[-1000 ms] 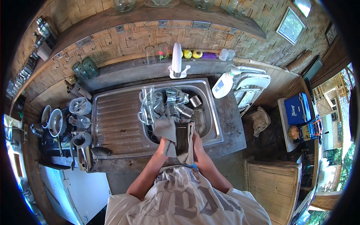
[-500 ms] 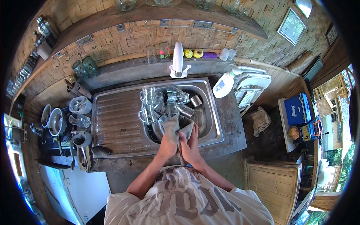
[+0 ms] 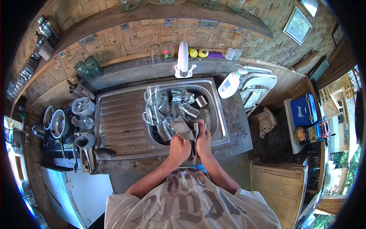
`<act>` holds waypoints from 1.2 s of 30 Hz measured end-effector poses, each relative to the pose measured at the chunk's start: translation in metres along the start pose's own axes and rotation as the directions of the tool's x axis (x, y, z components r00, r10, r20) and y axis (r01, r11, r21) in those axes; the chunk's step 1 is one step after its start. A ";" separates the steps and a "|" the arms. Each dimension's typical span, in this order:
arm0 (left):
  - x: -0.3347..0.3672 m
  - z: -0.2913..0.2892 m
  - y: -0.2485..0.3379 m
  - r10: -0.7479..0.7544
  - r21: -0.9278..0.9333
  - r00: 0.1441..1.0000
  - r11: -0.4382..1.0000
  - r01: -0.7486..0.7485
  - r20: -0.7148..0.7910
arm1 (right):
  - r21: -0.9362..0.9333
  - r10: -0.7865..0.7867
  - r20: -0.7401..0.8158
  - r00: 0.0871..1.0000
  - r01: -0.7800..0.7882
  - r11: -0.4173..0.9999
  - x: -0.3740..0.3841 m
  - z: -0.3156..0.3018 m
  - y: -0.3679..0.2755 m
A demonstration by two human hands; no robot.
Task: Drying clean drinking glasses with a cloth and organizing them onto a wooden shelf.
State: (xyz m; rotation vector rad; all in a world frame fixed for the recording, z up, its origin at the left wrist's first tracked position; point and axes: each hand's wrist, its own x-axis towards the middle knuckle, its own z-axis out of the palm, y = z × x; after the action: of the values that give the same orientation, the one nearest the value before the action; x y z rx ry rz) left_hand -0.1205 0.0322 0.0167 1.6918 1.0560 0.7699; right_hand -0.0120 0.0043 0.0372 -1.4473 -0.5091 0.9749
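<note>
Gripping grey cloth (image 3: 182,129), 2 hands (image 3: 180,149) (image 3: 203,143), lettered shirt (image 3: 187,217), labelled white bottle (image 3: 229,86)

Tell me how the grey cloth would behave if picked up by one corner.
The grey cloth would probably hang floppy, since it bunches into soft folds. Its thin-looking edges suggest little weight, though any dampness can't be judged.

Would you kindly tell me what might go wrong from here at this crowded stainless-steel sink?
First, the clear glass mugs sit crowded beside the shiny silver metal cups in the stainless-steel sink, so a knock could chip the glass. Second, the grey fabric cloth, gripped by the left hand and the right hand close to them, might snag one and shift the others.
</note>
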 end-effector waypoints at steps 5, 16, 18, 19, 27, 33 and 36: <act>-0.009 0.004 0.020 -0.025 -0.076 0.996 0.997 0.018 -0.086 | -0.137 -0.071 0.152 0.986 0.092 0.986 0.031 -0.023 0.029; 0.009 0.007 -0.013 -0.349 -0.277 0.937 0.900 0.337 0.005 | 0.319 0.220 0.052 0.974 -0.225 0.921 0.010 -0.012 0.039; 0.011 0.008 -0.023 -0.431 -0.353 0.902 0.840 0.412 0.027 | 0.337 0.186 0.046 0.982 -0.190 0.922 0.008 -0.009 0.040; 0.013 0.008 -0.025 -0.430 -0.352 0.902 0.841 0.412 0.028 | 0.355 0.151 0.037 0.988 -0.154 0.922 0.006 -0.008 0.040; 0.016 0.012 -0.035 -0.567 -0.720 0.813 0.509 0.472 0.132 | 0.092 0.008 0.034 0.999 -0.011 0.996 -0.007 -0.005 0.040; 0.012 0.018 -0.061 -0.675 -0.810 0.715 0.308 0.499 0.183 | -0.087 -0.356 -0.002 0.935 0.354 0.931 -0.014 0.013 0.027; 0.012 0.009 -0.042 -0.447 -0.820 0.818 0.265 0.507 0.362 | -0.273 -0.378 0.267 0.887 0.446 0.853 -0.011 0.001 0.029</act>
State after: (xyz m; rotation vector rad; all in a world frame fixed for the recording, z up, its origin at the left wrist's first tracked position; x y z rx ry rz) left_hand -0.1203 0.0468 -0.0256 0.3720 0.7823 0.6616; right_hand -0.0257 -0.0078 0.0126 -1.4471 -1.1335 0.7098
